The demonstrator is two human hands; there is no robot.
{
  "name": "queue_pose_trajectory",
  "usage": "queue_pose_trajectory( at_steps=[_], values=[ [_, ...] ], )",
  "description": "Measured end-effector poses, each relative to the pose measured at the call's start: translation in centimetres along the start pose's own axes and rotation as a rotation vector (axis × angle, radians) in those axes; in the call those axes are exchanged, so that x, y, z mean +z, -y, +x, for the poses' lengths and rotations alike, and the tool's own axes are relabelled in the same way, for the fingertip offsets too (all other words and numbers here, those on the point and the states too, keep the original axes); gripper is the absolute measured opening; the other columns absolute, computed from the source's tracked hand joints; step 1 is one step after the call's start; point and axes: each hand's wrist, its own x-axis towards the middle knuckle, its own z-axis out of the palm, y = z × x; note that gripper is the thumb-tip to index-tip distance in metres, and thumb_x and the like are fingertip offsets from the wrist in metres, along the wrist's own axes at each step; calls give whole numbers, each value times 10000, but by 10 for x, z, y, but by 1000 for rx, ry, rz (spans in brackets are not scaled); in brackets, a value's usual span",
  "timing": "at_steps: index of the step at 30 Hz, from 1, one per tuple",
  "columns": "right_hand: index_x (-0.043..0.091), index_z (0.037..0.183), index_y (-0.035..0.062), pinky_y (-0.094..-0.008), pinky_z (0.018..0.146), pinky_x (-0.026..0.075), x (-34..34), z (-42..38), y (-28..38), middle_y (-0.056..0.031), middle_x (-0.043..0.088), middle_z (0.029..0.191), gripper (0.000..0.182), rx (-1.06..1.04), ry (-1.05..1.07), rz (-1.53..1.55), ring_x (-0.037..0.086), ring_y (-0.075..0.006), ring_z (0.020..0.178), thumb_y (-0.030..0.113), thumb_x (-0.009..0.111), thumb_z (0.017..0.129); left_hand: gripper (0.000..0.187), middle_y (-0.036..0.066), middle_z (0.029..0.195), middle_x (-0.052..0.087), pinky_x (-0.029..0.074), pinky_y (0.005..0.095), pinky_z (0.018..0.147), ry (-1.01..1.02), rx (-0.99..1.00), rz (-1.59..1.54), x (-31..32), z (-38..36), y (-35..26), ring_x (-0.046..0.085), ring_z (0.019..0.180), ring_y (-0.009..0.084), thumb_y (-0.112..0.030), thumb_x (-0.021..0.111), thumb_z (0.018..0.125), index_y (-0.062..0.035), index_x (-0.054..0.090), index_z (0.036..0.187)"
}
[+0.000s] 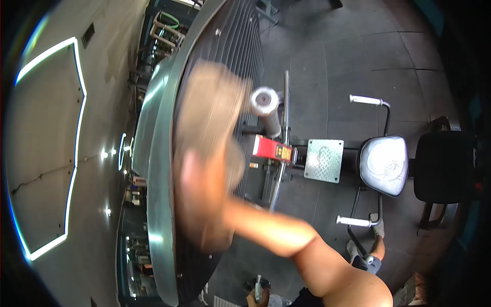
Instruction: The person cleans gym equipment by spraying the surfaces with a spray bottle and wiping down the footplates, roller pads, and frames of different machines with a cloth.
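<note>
My bare left arm reaches in from the lower right of the head view. My left hand [207, 171] is smeared by motion over a black ribbed panel [248, 46] with a curved metal edge. A brown cloth [209, 97] is bunched around the hand, blurred as well, and seems to lie against the ribs. The hand appears closed on it, though single fingers are hard to make out. Beside the panel stands a padded roller [268, 112] with a round silver end. My right hand is out of the picture.
The view lies sideways. A red-marked bracket [268, 148], a diamond-pattern metal plate [324, 161], a pale pad [384, 165], two handles [365, 100] and a black seat [442, 166] follow the machine's frame. Another person's leg [377, 249] shows at the lower right.
</note>
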Motion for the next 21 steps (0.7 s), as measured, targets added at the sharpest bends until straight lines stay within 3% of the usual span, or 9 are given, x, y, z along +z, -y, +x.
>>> queue_pose_trajectory(
  at_steps=[1, 2, 6, 8, 11, 14, 17, 19, 21],
  values=[
    [172, 1487, -35, -393, 1157, 253, -2, -21, -6, -248, 307, 1480, 737, -142, 29, -47, 319, -369, 1384, 212, 563, 913, 189, 101, 973, 683, 564, 337, 763, -29, -56, -167, 12, 6, -8, 666, 847, 191, -59, 570, 987, 22, 636, 1144],
    [126, 1503, -39, -396, 1161, 226, -5, -43, -11, -251, 249, 1518, 783, -283, 52, -87, 274, -368, 1413, 210, 567, 907, 170, 93, 961, 686, 560, 341, 770, -32, -27, -48, 8, 13, 6, 661, 850, 181, -62, 561, 990, 21, 647, 1110],
    [482, 1231, -41, -453, 862, 462, 6, 60, -19, -234, 545, 1099, 350, -764, -185, -368, 546, -398, 1035, 123, 565, 933, 165, 87, 957, 686, 555, 323, 773, 17, 47, 186, 7, 4, -1, 660, 863, 173, -57, 566, 985, 19, 653, 1104],
    [560, 1163, -57, -483, 866, 493, 6, 114, -4, -275, 586, 1058, 286, -856, -139, -346, 580, -427, 1020, 114, 575, 934, 167, 87, 960, 688, 553, 316, 770, -28, -49, 241, -1, 4, 15, 660, 867, 168, -47, 568, 980, 15, 654, 1108],
    [387, 1322, -51, -436, 1010, 343, 12, 64, -3, -243, 398, 1286, 448, -610, -39, -105, 386, -369, 1212, 206, 520, 981, 176, 76, 952, 690, 547, 317, 758, 0, 115, 126, 20, -4, -13, 658, 840, 179, -29, 557, 969, -2, 658, 1111],
    [213, 1482, -45, -389, 1154, 192, 17, -25, -30, -211, 210, 1513, 623, -345, 82, 319, 192, -311, 1403, 299, 464, 1028, 171, 100, 926, 682, 546, 374, 754, 22, 159, 376, 53, 7, -71, 658, 829, 222, -84, 591, 959, -3, 664, 1090],
    [460, 1240, 6, -328, 911, 362, -5, 43, -26, -91, 444, 1124, 339, -364, 98, 212, 410, -231, 1007, 281, 453, 1042, 187, 125, 899, 675, 544, 432, 749, 19, 177, 628, 75, 14, -129, 659, 818, 264, -139, 625, 949, -4, 669, 1070],
    [580, 1114, 26, -305, 792, 445, -15, 76, -23, -41, 559, 932, 291, -317, 132, 234, 518, -189, 820, 279, 456, 1041, 195, 159, 900, 673, 540, 432, 745, -59, 626, 846, 94, 32, -167, 663, 838, 270, -153, 652, 941, 8, 674, 1049],
    [615, 1073, 14, -320, 769, 473, -26, 86, -21, -65, 601, 894, 289, -117, 161, 291, 563, -188, 798, 270, 493, 1018, 133, 155, 838, 646, 525, 420, 670, -49, 843, 726, 127, 32, -265, 654, 753, 331, -112, 671, 856, 5, 650, 915]
  ],
)
